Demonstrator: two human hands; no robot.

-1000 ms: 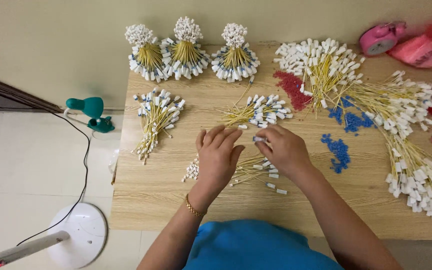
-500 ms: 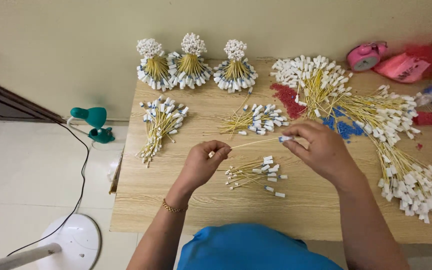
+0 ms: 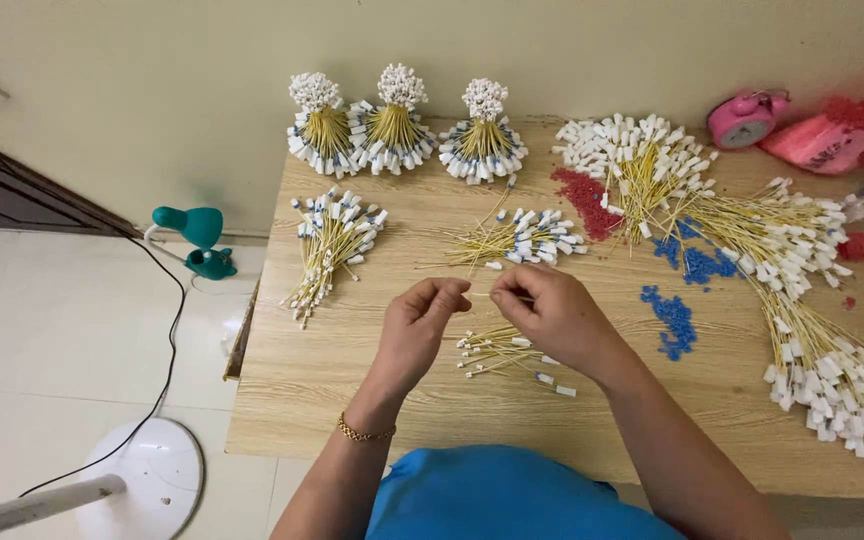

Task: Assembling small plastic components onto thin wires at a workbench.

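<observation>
Left hand (image 3: 420,322) and right hand (image 3: 550,312) raised together above light wooden surface (image 3: 392,400), fingertips pinched on one thin yellow stick with white tip (image 3: 482,293), held level between them. Directly below hands, small loose pile of same yellow sticks with white caps (image 3: 500,352) lies on surface. Flat bundle (image 3: 330,245) lies to left. Three upright tied bundles (image 3: 400,125) stand at far edge. Blue plastic bits (image 3: 674,318) scattered just right of right hand.
</observation>
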